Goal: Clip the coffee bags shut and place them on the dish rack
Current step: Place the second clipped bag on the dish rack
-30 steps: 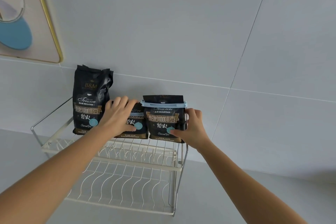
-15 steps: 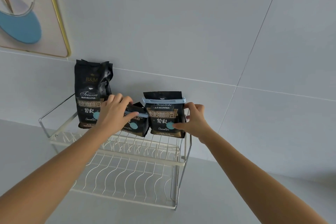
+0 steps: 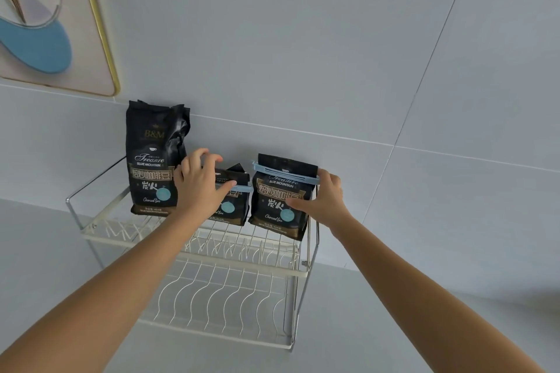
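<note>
Wall: pale grey tiles (image 3: 303, 39), a gold-framed picture (image 3: 45, 24) at far left.
Counter: grey surface (image 3: 394, 327) under a white two-tier dish rack (image 3: 242, 269).
Coffee bags: three black ones on the top tier; tall bag (image 3: 153, 160) left, unclipped.
Left hand (image 3: 198, 188): fingers curled over the middle bag (image 3: 233, 209), at its blue clip (image 3: 242, 189).
Right hand (image 3: 325, 197): fingers clamped on the right bag (image 3: 281, 200), beside its blue clip (image 3: 285, 172).
</note>
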